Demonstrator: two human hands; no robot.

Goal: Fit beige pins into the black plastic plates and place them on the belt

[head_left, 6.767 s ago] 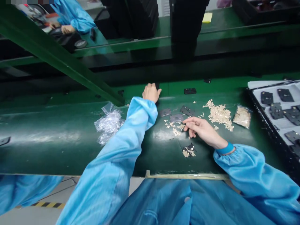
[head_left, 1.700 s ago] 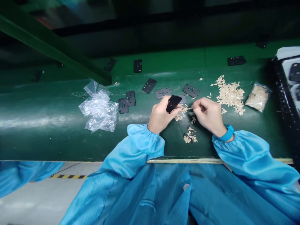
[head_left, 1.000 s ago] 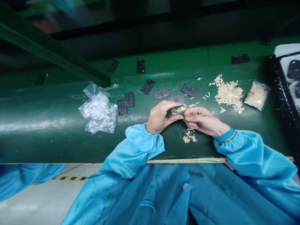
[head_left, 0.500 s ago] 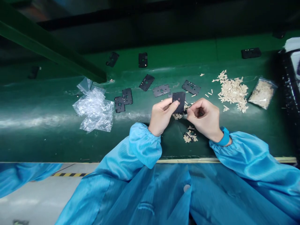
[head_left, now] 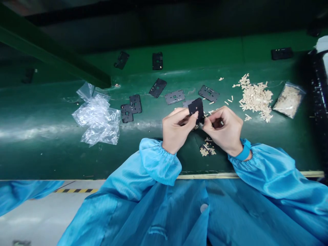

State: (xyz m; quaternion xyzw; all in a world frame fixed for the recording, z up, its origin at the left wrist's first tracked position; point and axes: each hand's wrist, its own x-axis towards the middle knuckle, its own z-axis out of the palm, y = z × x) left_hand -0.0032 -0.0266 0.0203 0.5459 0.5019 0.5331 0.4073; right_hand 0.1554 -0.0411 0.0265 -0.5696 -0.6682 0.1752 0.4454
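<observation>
My left hand [head_left: 178, 128] grips a thin black plastic plate [head_left: 196, 108] between thumb and fingers, holding it tilted above the green bench. Thumb and forefinger of my right hand [head_left: 224, 128] are pinched together at the plate's lower right edge; whatever they hold is too small to make out. Below the hands lies a small heap of pale strips and dark bits [head_left: 207, 149]. Just beyond them rest a grey plate with cut-outs [head_left: 175, 97] and a black plate with cut-outs [head_left: 208, 93].
A pile of pale strips [head_left: 256, 97] and a clear bag of such pieces [head_left: 290, 100] lie at right. Empty clear bags [head_left: 98, 116] are heaped at left, near a green post [head_left: 64, 51]. Several black plates [head_left: 157, 87] are scattered about. Another blue sleeve [head_left: 28, 193] shows lower left.
The black plate in my left hand has tilted, and my right pinch has come up against its edge. The whole view has shifted slightly.
</observation>
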